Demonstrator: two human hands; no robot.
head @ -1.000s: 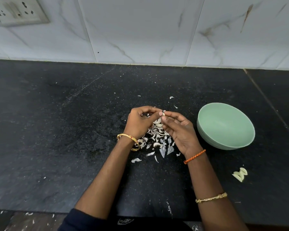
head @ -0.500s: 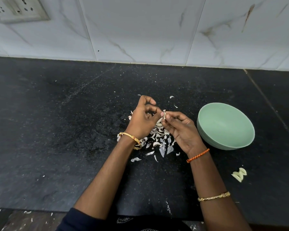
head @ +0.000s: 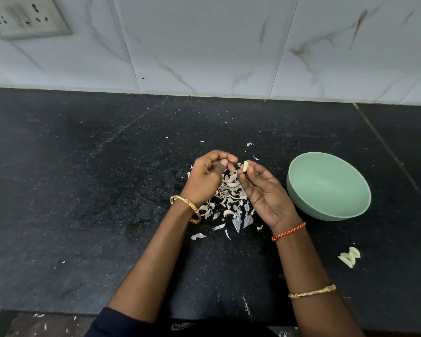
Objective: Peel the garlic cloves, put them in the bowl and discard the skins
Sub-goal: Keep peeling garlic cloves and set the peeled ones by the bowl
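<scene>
No readable text, label, brand or number is showing anywhere around the hands; nothing legible is presenting itself.

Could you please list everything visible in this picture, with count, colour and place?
bowl: one, pale green, right of the hands
clove: one, cream, pinched in the right fingertips
cloves: small cluster, cream, counter near right edge
skins: pile, white, under and between the hands
counter: one, black
wall: white marbled tiles, behind
socket: one, white, top left
bangles: two, gold, one per arm
thread: one, orange, right wrist
left hand: curled, contents unclear
right hand: holds the clove
</scene>
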